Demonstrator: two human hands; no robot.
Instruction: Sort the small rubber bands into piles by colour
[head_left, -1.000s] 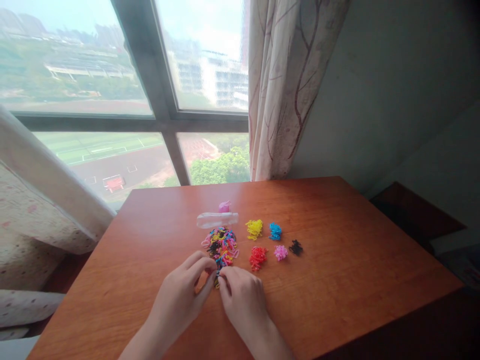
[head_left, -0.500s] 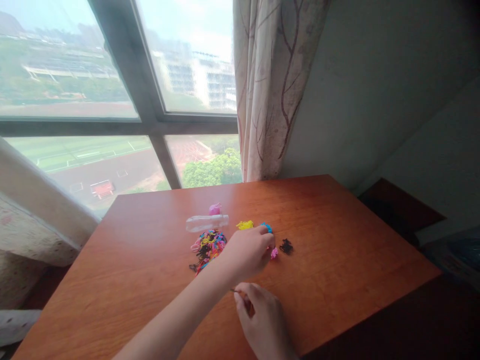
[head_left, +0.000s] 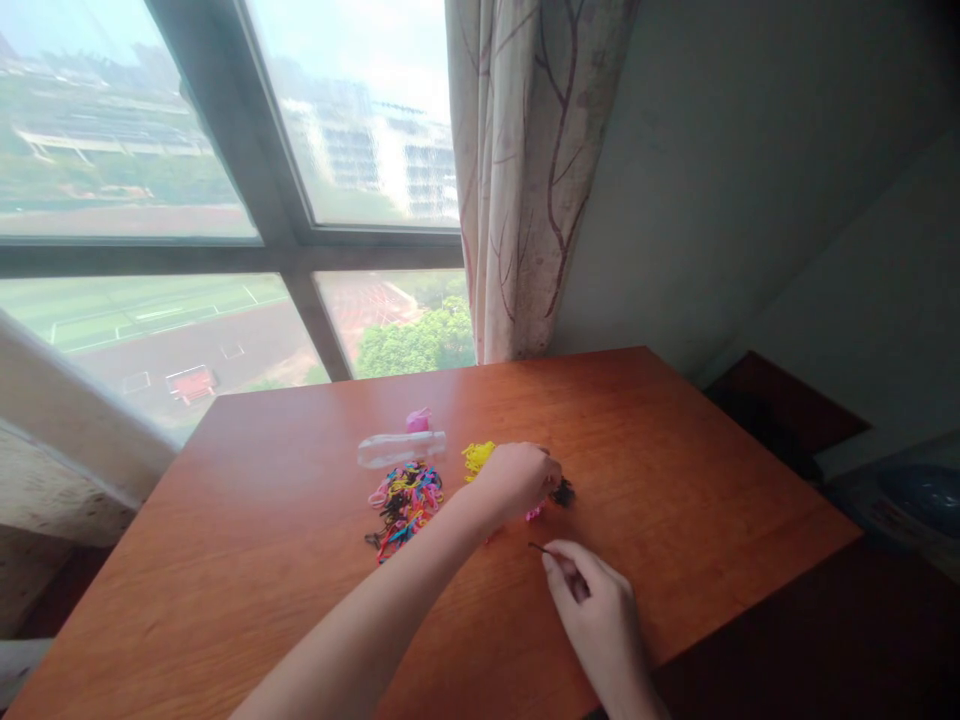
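Observation:
On the wooden table lies a mixed heap of small coloured rubber bands. Beside it sit sorted little piles: yellow, black and pink, partly hidden. My left hand reaches across over the sorted piles, fingers curled down at the black pile; what they hold is hidden. My right hand rests nearer me and pinches a small dark band just above the table.
A clear plastic bottle with a pink cap lies behind the mixed heap. A window and a patterned curtain stand behind the table. A dark side table stands to the right.
My left hand left the mixed heap and reached right over the sorted piles to the black pile. My right hand drew back and right with a dark band. The view shifted right.

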